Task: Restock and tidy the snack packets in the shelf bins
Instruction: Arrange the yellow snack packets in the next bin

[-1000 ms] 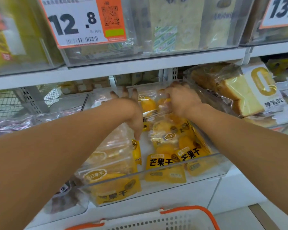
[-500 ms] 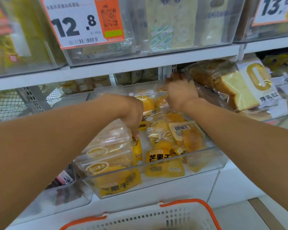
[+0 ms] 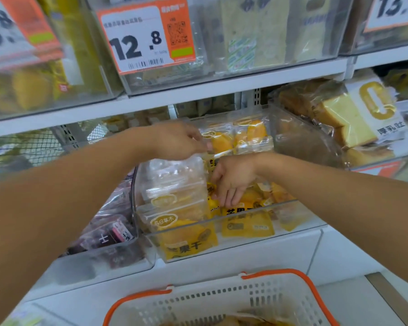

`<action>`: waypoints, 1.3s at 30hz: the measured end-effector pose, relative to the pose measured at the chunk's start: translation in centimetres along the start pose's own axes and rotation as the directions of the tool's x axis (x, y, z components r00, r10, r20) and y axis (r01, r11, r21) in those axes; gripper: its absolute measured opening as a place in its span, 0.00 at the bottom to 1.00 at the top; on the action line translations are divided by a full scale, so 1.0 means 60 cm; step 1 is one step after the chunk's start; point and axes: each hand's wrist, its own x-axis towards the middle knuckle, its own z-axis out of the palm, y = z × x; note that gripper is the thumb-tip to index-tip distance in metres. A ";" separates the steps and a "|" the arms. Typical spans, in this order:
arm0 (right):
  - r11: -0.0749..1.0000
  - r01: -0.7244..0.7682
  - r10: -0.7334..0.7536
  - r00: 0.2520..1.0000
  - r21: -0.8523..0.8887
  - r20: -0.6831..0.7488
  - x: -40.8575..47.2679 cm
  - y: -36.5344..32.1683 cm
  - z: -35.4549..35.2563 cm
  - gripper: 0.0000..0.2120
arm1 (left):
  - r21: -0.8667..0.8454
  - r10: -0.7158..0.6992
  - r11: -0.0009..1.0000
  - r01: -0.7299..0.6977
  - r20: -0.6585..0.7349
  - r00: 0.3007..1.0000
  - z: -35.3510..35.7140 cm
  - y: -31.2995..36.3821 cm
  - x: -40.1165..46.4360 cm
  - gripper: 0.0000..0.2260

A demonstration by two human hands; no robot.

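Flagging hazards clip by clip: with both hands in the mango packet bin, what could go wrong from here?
1. The upright clear packets lean by the left hand; a nudge might tip them.
2. The right hand reaches among loose yellow packets near the bin's low front wall; one may slide out.
3. The crossed forearms may bump each other.

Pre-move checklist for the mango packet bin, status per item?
1. Left hand at the rear packets: ok; grip cannot tell, blurred.
2. Right hand in the clear bin, fingers down on the front packets: ok; grip cannot tell.
3. Left-side packets standing upright: ok.
4. Front packets lying flat, not lined up: not ok.
5. Basket below the shelf, within reach: ok.
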 end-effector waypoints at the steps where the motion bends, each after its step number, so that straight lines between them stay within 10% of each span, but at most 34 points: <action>1: 1.000 0.012 -0.012 1.000 -0.005 -0.012 -0.002 -0.005 0.001 0.02 | 0.004 -0.029 1.000 0.029 0.026 0.999 0.005 -0.008 -0.012 0.28; 8: 0.997 0.075 -0.073 0.982 0.005 -0.177 -0.023 -0.004 -0.013 0.04 | -0.015 -0.078 0.997 0.082 0.181 0.980 0.040 -0.047 -0.072 0.59; 14: 0.937 0.121 0.036 0.900 0.328 -0.435 -0.076 0.060 -0.067 0.11 | 0.021 -0.087 0.996 0.085 0.136 0.987 0.038 -0.034 -0.091 0.49; 21: 0.916 0.132 0.014 0.933 0.378 -0.360 -0.103 0.065 -0.054 0.06 | 0.000 0.058 0.998 -0.058 0.113 0.992 0.021 -0.015 -0.120 0.56; 28: 0.859 0.312 0.073 0.710 0.406 -0.700 -0.070 0.058 -0.054 0.05 | 0.361 0.118 0.925 -0.117 0.019 0.993 0.074 -0.027 -0.112 0.56; 39: 0.603 0.433 0.174 0.748 0.670 -0.640 0.022 0.023 -0.070 0.06 | 0.392 0.046 0.918 -0.062 0.051 0.998 0.069 -0.031 -0.097 0.58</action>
